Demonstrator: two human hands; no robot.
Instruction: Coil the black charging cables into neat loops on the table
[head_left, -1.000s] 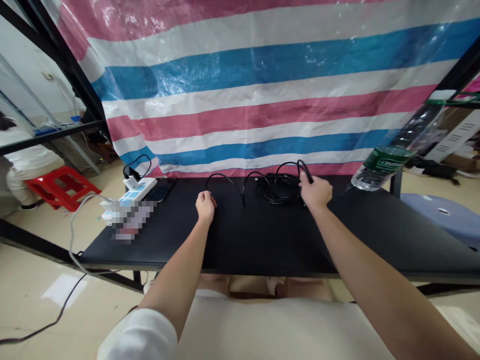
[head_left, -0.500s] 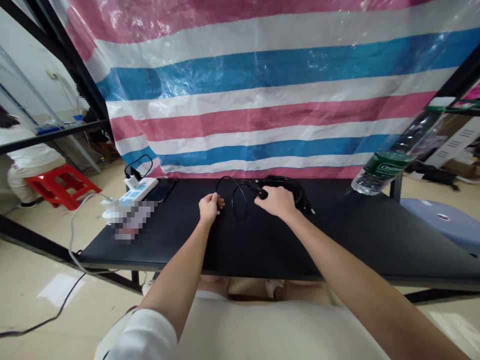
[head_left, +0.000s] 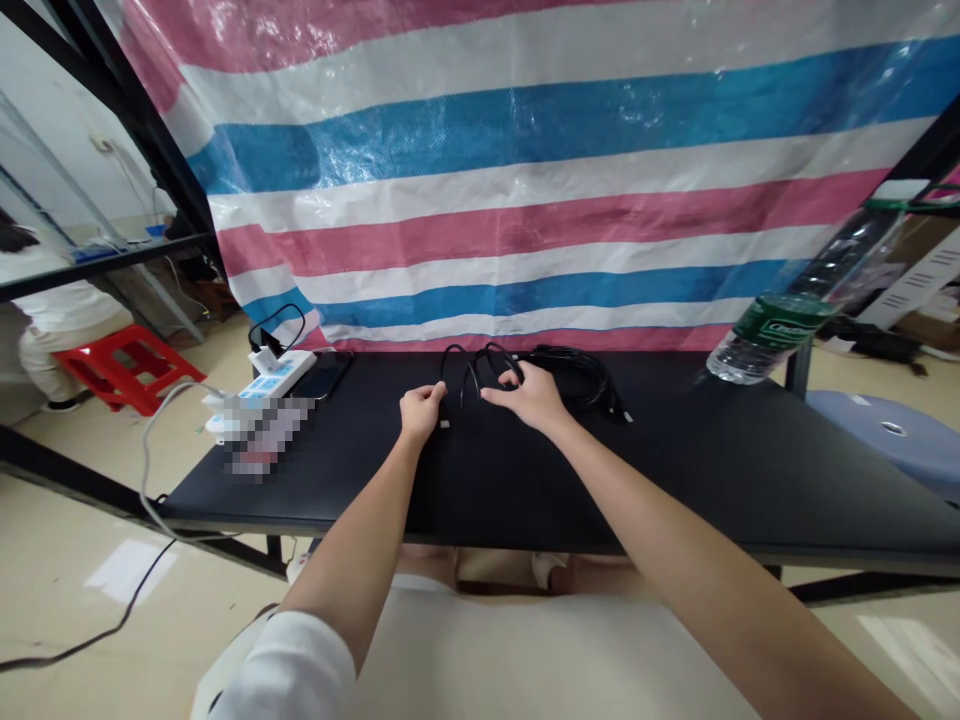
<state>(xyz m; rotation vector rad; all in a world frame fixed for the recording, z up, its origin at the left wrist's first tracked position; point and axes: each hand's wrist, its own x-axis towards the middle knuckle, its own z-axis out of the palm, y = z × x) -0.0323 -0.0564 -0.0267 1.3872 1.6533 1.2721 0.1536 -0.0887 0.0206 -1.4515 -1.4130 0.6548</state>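
Note:
Over the middle of the black table, my left hand (head_left: 422,410) pinches a thin black cable (head_left: 463,375) between thumb and fingers. A small pale connector end (head_left: 445,424) shows just below those fingertips. Loose loops of the cable arch between my two hands. My right hand (head_left: 534,398) curls its fingers around part of the cable, with the thumb stretched out toward the left; the part inside the palm is hidden. Just behind and to the right of that hand lies a coiled bundle of black cables (head_left: 589,378), a pale plug at its right end.
A white power strip (head_left: 281,375) with plugs and a dark phone (head_left: 330,376) lie at the table's left. A water bottle (head_left: 772,325) tilts at the right. Striped plastic sheeting (head_left: 495,230) hangs behind. A red stool (head_left: 124,365) and a seated person are at far left.
My right hand has moved left, away from the cable bundle and closer to my left hand, its thumb now extended. The cable between the hands forms more loops. My left hand has barely moved.

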